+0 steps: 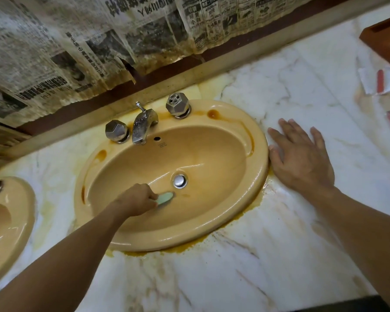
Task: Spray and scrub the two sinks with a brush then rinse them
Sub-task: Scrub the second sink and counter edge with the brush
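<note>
An oval tan sink [260,176] fills the middle of the marble counter. Its bowl looks wet, and rusty stains ring the rim. My left hand [136,202] reaches into the bowl and grips a pale green brush [166,198], whose head presses on the basin floor just left of the chrome drain plug [180,181]. My right hand [302,159] lies flat on the counter, fingers spread, touching the sink's right rim. A second tan sink [20,219] shows partly at the left edge.
A chrome tap [142,126] with two faceted knobs [115,131] [178,105] stands at the sink's back. Stained newspaper [77,46] covers the wall behind. Small wrapped packets [381,81] and a brown wooden box [387,39] lie at the counter's far right.
</note>
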Demonstrator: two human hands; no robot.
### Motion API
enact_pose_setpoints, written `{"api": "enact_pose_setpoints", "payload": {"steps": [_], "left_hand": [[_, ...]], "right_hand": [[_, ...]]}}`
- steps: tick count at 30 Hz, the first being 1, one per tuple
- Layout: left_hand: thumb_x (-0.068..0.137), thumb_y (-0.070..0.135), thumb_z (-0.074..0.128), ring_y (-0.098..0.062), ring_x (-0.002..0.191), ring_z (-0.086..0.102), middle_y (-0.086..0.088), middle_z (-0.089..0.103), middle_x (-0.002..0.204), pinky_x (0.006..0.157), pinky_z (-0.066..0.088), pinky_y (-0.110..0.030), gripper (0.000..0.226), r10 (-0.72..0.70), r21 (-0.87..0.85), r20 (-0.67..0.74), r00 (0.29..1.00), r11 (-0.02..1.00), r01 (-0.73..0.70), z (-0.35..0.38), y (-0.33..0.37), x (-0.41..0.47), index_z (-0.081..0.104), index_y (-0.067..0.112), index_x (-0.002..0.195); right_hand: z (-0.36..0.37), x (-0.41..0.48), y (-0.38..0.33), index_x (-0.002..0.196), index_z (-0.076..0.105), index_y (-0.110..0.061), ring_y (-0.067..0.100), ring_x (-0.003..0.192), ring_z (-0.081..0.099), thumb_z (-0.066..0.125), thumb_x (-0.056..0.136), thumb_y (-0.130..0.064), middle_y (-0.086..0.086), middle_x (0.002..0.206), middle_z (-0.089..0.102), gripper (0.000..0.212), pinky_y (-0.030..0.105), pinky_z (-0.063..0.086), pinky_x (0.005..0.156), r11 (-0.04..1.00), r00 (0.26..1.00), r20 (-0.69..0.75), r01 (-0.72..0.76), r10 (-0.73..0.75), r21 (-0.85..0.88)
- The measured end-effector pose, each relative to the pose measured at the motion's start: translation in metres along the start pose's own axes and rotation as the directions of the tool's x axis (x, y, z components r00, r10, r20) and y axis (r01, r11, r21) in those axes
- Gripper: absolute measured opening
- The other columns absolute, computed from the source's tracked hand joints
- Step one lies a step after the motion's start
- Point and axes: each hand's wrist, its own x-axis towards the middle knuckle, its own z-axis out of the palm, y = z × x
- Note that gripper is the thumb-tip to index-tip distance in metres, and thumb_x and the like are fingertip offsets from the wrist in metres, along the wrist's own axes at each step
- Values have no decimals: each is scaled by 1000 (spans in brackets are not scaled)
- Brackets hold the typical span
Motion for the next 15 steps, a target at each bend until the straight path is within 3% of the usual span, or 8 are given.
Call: {"api": "enact_pose_setpoints", "payload": {"steps": [3,5,7,10,12,15], "left_hand": [[92,46,58,-26,99,66,-5,67,110,79,52,-32,35,-155,262,-122,980,948,183,-16,-27,-8,71,25,116],[94,42,56,-24,100,68,-4,68,111,76,53,-32,33,-149,410,-114,982,893,183,-31,-39,-16,69,21,115],[92,37,61,-17,96,67,2,69,107,73,53,-29,27,-123,464,55,991,882,83,-43,-41,-23,71,23,113],[89,32,71,-10,78,64,10,70,91,58,46,-14,21,-148,400,339,929,917,0,-61,-34,-37,78,27,108],[92,33,67,-15,82,68,6,71,93,62,50,-19,20,-180,481,277,944,876,26,-68,-38,-38,75,21,106],[98,30,52,-18,90,69,6,67,99,72,59,-32,22,-169,615,-88,982,766,187,-65,-52,-34,68,24,110]], "right_hand": [[0,1,-1,154,40,-30,11,155,17,18,100,-47,-5,167,26,62,49,10,125,1000,1000,1,1,-1,-7],[0,1,0,154,40,-30,11,155,17,17,100,-48,-5,167,26,62,49,10,125,1000,1000,2,-5,5,-7],[0,1,0,154,40,-30,11,155,17,17,99,-48,-5,167,26,63,49,10,125,1000,1000,1,-9,9,0],[1,1,0,154,41,-30,11,155,18,18,99,-48,-5,167,27,63,49,10,125,1000,1000,-7,-8,8,2],[1,1,0,153,43,-30,11,154,19,19,99,-48,-5,166,28,62,49,11,125,1000,1000,-12,-8,8,7],[2,1,0,153,43,-30,11,154,19,19,99,-48,-5,166,29,61,49,11,125,1000,1000,-16,-8,8,4]]}}
